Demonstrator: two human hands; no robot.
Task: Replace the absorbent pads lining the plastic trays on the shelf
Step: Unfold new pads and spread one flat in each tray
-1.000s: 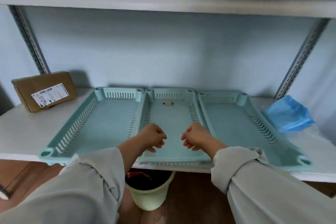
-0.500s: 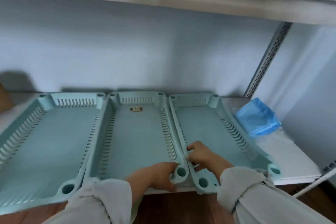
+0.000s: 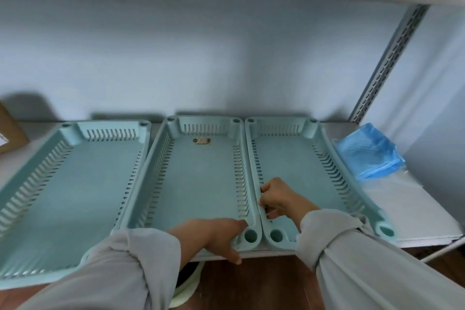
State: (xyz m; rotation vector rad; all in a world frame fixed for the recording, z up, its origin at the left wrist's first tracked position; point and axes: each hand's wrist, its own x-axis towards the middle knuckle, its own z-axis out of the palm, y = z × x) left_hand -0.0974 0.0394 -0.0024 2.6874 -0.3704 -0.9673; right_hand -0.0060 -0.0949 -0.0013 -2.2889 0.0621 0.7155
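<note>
Here both hands (image 3: 274,199) grip tray rims (image 3: 254,184).

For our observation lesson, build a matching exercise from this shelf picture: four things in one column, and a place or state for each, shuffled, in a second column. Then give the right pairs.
Things
1. left hand
2. right hand
3. blue plastic bag
4. cardboard box

Places or states
A. at the left edge of the shelf
B. grips the left rim of the right tray
C. lies right of all three trays
D. holds the near right corner of the middle tray

Pairs: 1-D, 2-B, 3-C, 4-A
</note>
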